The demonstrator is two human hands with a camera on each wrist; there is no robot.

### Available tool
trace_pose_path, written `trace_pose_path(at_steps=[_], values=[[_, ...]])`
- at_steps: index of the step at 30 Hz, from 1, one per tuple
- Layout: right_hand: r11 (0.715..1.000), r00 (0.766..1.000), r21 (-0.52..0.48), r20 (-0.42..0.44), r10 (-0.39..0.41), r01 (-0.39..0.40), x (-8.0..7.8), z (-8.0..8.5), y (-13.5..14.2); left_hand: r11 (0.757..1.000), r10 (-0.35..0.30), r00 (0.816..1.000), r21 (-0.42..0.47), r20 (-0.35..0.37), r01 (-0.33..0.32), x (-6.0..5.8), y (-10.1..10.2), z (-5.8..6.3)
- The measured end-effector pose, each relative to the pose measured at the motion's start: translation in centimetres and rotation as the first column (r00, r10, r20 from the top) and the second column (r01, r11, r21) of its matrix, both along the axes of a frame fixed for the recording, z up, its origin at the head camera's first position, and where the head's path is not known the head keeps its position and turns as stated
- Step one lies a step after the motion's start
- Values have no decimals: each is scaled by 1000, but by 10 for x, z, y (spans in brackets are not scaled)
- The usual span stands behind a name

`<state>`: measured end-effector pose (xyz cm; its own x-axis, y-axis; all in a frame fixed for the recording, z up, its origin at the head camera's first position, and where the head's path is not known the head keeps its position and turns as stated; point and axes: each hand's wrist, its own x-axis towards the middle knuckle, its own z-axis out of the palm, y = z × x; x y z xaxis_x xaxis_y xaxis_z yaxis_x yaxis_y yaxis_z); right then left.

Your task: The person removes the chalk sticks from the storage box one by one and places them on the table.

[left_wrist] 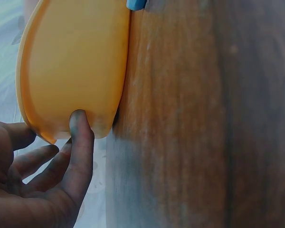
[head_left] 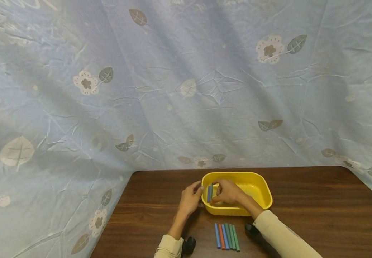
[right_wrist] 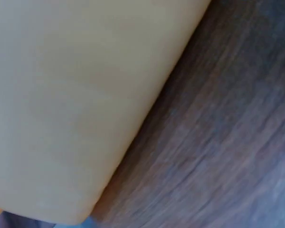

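Observation:
My left hand (head_left: 190,199) grips the left end of a yellow plastic basin (head_left: 263,179), its fingertips at the rim. From the left wrist, one finger lies on the outer wall of the basin (left_wrist: 76,61) and another bends at its rim. My right hand (head_left: 230,192) reaches inside the basin, thumb and forefinger at the two ends of a green chalk stick (head_left: 211,191). Beside that stick, against the basin's left side, is a blue chalk stick (head_left: 208,194). The right wrist view has only the basin's blurred wall (right_wrist: 85,104); the right hand's fingers are hidden there.
In front of the basin, several chalk sticks (head_left: 223,237), blue, red and green, lie side by side on the dark wooden table (head_left: 318,215). Behind the table hangs a pale sheet (head_left: 186,107) with leaf and flower prints.

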<state>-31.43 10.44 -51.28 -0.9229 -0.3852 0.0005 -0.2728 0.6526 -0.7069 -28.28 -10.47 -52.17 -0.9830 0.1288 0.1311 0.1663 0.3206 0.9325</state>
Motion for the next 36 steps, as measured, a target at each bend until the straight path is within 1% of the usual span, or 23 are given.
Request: trace_pose_path(at_steps=[2, 6, 11, 16, 22, 25, 34, 36], values=[[1000, 1000, -3, 1, -19, 19, 3, 3, -1, 1000, -2, 1000, 2, -5, 2, 0, 0, 0], [999, 999, 9, -1, -45, 45, 9, 12, -1, 1000, -1, 1000, -22, -19, 0, -1, 0, 0], [999, 998, 15, -45, -45, 45, 15, 24, 4, 999, -1, 1000, -33, -20, 0, -1, 0, 0], [1000, 997, 20, -74, -20, 21, 20, 29, 11, 1000, -2, 1000, -27, -13, 2, -1, 0, 1], [1000, 997, 15, -76, -9, 10, 28, 32, 17, 1000, 4, 1000, -29, -1, -4, 0, 1, 2], [1000, 996, 8, -85, -3, 4, 32, 35, 19, 999, 9, 1000, -42, -10, -10, 0, 0, 2], [998, 987, -9, -146, 66, -68, 47, 45, 23, 999, 2, 1000, -45, -17, -3, 0, 1, 1], [997, 986, -16, -147, 77, -80, 51, 47, 24, 998, 7, 1000, -63, -28, -9, -1, 1, 1]])
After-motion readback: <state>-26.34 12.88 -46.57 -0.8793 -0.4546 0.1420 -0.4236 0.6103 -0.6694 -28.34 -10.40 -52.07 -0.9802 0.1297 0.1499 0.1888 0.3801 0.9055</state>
